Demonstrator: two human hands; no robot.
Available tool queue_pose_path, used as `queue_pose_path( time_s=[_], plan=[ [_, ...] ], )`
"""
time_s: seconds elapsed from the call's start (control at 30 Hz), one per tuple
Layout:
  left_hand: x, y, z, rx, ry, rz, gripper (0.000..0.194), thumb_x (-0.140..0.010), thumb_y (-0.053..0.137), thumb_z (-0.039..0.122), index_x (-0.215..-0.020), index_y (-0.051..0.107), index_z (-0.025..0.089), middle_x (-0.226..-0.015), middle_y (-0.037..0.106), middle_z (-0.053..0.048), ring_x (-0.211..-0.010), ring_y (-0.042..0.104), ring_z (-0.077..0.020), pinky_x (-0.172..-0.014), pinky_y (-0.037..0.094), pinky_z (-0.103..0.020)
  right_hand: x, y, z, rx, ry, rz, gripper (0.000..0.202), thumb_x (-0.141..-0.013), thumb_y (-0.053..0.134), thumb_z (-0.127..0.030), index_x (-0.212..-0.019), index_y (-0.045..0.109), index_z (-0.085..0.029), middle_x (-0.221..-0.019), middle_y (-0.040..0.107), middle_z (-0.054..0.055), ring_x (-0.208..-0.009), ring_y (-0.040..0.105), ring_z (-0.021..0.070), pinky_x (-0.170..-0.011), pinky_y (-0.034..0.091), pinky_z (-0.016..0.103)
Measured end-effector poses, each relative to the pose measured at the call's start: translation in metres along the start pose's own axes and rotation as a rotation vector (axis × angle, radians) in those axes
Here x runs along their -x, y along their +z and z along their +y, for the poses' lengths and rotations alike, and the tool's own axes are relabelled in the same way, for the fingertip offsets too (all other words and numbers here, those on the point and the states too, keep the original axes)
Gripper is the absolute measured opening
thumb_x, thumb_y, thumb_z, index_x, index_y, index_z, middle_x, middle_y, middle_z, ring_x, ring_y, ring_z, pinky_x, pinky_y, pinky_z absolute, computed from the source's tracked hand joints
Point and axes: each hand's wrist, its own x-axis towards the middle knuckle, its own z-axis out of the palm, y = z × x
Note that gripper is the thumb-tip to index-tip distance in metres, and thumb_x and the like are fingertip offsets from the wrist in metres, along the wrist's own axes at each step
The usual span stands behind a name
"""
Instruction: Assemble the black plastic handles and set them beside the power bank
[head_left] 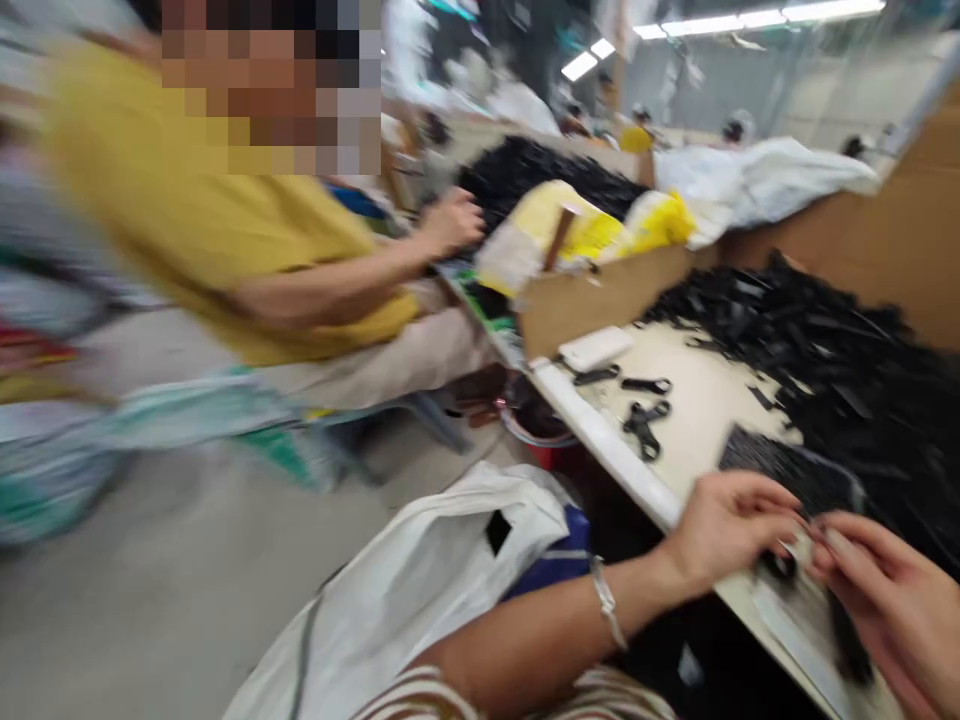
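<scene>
Over the table's front edge at the lower right, my left hand (739, 525) has its fingers pinched together; a small dark piece shows at and below the fingertips, too blurred to name. My right hand (889, 590) meets it fingertip to fingertip, thumb and forefinger pressed together on something too small to make out. Just behind the hands lies a dark textured pad (787, 470). Several small black looped parts (643, 425) and a white box-like object (596, 348) rest on the pale table (690, 400) to the left of the hands.
A large heap of black pieces (840, 370) covers the table's right side, with cardboard walls (900, 210) behind. A person in a yellow shirt (300, 230) sits at the left, one hand near another black heap (555, 170). A white sack (450, 560) stands below the table edge.
</scene>
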Motion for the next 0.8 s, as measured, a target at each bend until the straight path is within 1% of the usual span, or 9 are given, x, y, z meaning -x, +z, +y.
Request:
queue_pose_path(
  time_s=[0.03, 0.07, 0.1, 0.17, 0.27, 0.4, 0.5, 0.63, 0.8],
  plan=[
    [0.002, 0.001, 0.006, 0.047, -0.023, 0.011, 0.038, -0.054, 0.084, 0.038, -0.078, 0.071, 0.011, -0.069, 0.069, -0.003, -0.057, 0.060, -0.0091, -0.060, 0.052, -0.022, 0.008, -0.002, -0.001, -0.051, 0.098, 0.042, 0.018, -0.072, 0.081, -0.033, -0.087, 0.073, -0.025, -0.072, 0.068, 0.006, -0.060, 0.064, 0.0176, -0.056, 0.056, 0.029],
    [0.002, 0.001, 0.010, 0.082, -0.033, 0.021, 0.035, -0.055, 0.084, 0.034, -0.077, 0.070, 0.011, -0.068, 0.069, -0.003, -0.058, 0.062, -0.0098, -0.059, 0.052, -0.021, 0.014, -0.002, -0.003, -0.119, 0.150, 0.097, 0.021, -0.069, 0.083, -0.033, -0.083, 0.072, -0.023, -0.069, 0.067, 0.004, -0.057, 0.063, 0.0166, -0.056, 0.057, 0.030],
    [0.002, 0.001, 0.012, 0.101, -0.045, 0.017, 0.033, -0.055, 0.085, 0.031, -0.077, 0.070, 0.011, -0.066, 0.069, -0.002, -0.058, 0.062, -0.0099, -0.057, 0.052, -0.021, 0.016, 0.000, -0.004, -0.177, 0.181, 0.124, 0.022, -0.067, 0.084, -0.033, -0.081, 0.072, -0.021, -0.067, 0.067, 0.003, -0.056, 0.062, 0.0151, -0.056, 0.057, 0.029],
    [0.002, 0.002, 0.012, 0.123, -0.062, 0.002, 0.030, -0.056, 0.085, 0.027, -0.076, 0.069, 0.011, -0.064, 0.070, -0.002, -0.056, 0.063, -0.0101, -0.055, 0.053, -0.021, 0.018, 0.004, -0.006, -0.251, 0.209, 0.149, 0.023, -0.064, 0.085, -0.032, -0.079, 0.071, -0.020, -0.065, 0.067, 0.001, -0.053, 0.060, 0.0118, -0.053, 0.055, 0.025],
    [0.007, 0.008, 0.007, 0.122, -0.082, -0.013, 0.027, -0.057, 0.084, 0.022, -0.075, 0.069, 0.010, -0.064, 0.071, -0.002, -0.055, 0.065, -0.0105, -0.054, 0.054, -0.020, 0.022, 0.008, -0.006, -0.307, 0.223, 0.160, 0.024, -0.063, 0.086, -0.033, -0.078, 0.071, -0.021, -0.063, 0.066, -0.001, -0.052, 0.057, 0.0086, -0.052, 0.052, 0.020],
    [0.010, 0.012, 0.000, 0.086, -0.097, 0.009, 0.025, -0.058, 0.084, 0.021, -0.076, 0.070, 0.010, -0.064, 0.071, -0.002, -0.055, 0.066, -0.0113, -0.055, 0.056, -0.021, 0.030, 0.007, -0.003, -0.280, 0.204, 0.159, 0.027, -0.064, 0.085, -0.039, -0.077, 0.071, -0.021, -0.062, 0.064, -0.002, -0.051, 0.055, 0.0085, -0.052, 0.051, 0.021],
    [0.008, 0.012, -0.004, 0.060, -0.101, 0.014, 0.026, -0.058, 0.084, 0.022, -0.077, 0.070, 0.011, -0.064, 0.071, -0.002, -0.056, 0.067, -0.0124, -0.056, 0.057, -0.023, 0.034, 0.007, 0.001, -0.219, 0.167, 0.202, 0.028, -0.066, 0.083, -0.041, -0.078, 0.070, -0.020, -0.062, 0.064, -0.001, -0.052, 0.056, 0.0100, -0.053, 0.052, 0.024],
    [0.008, 0.011, -0.008, 0.028, -0.109, 0.001, 0.027, -0.059, 0.083, 0.024, -0.078, 0.070, 0.011, -0.064, 0.071, -0.002, -0.056, 0.067, -0.0127, -0.058, 0.058, -0.024, 0.040, 0.008, 0.005, -0.147, 0.105, 0.272, 0.023, -0.068, 0.081, -0.036, -0.079, 0.071, -0.020, -0.063, 0.064, -0.001, -0.053, 0.057, 0.0108, -0.055, 0.052, 0.025],
    [0.011, 0.013, -0.009, 0.026, -0.120, -0.010, 0.025, -0.058, 0.083, 0.023, -0.076, 0.070, 0.011, -0.061, 0.070, 0.000, -0.052, 0.063, -0.0098, -0.056, 0.057, -0.023, 0.047, 0.005, 0.011, -0.028, 0.041, 0.317, 0.015, -0.075, 0.077, -0.031, -0.083, 0.072, -0.020, -0.070, 0.067, -0.001, -0.056, 0.059, 0.0106, -0.058, 0.052, 0.025]
  ],
)
